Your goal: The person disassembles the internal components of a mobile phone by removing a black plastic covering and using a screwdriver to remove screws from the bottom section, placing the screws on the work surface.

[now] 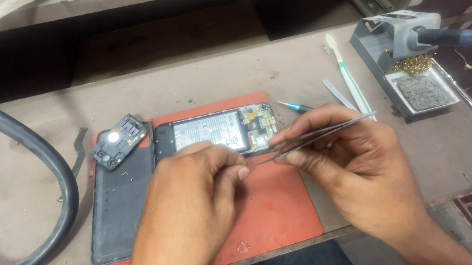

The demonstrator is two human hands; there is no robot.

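Orange silicone mat [271, 213] fills the lower centre of the head view, lying on a worn brown bench [300, 69]. One opened phone [215, 134] sits at the mat's upper edge, just above both hands, its long axis running left to right across the frame; the battery takes up the left part and the exposed circuit board the right. The left hand [194, 180] rests its fingertips against the phone's lower edge, fingers curled and apparently steadying it rather than gripping anything. The right hand [341, 149] pinches one pair of metal tweezers [315, 135], closed narrowly around them, the tips pointing left toward the phone's lower right corner beside the board. Whether the tips hold a part cannot be told. Both hands are close to the phone; the left one touches it, the right reaches it only through the tool.

One dark back cover [123, 220] lies to the left, partly on the mat, with a small black camera module plate [120, 140] at its upper end. At centre right lie one white brush [345, 72], one flat metal pry tool [338, 93] and one teal-handled screwdriver [294, 106]. A soldering iron stand [404, 68] occupies the upper right, and a thick grey hose [40, 164] curves down the left edge.
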